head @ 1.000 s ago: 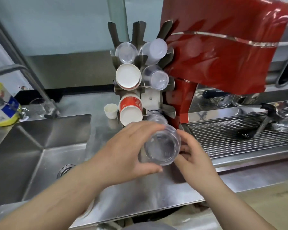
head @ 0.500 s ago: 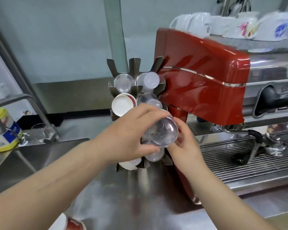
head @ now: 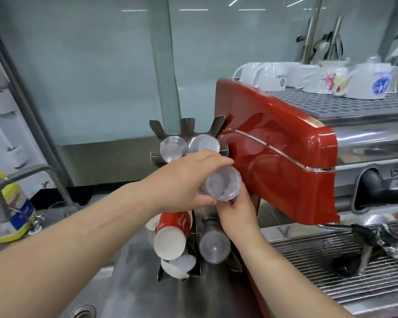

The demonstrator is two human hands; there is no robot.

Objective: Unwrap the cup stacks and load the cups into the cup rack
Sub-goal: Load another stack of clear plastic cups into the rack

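Clear plastic cups [head: 223, 184] are gripped by both hands, left hand [head: 184, 180] curled above, right hand [head: 236, 208] beneath at six o'clock; misaligned with the rack [head: 184, 129], they could jam.

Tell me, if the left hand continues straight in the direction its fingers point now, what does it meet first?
Most likely the red side panel of the espresso machine. The left hand holds the clear cup stack with fingers pointing right, and their tips seem very near that panel. Depth is unclear from this single view.
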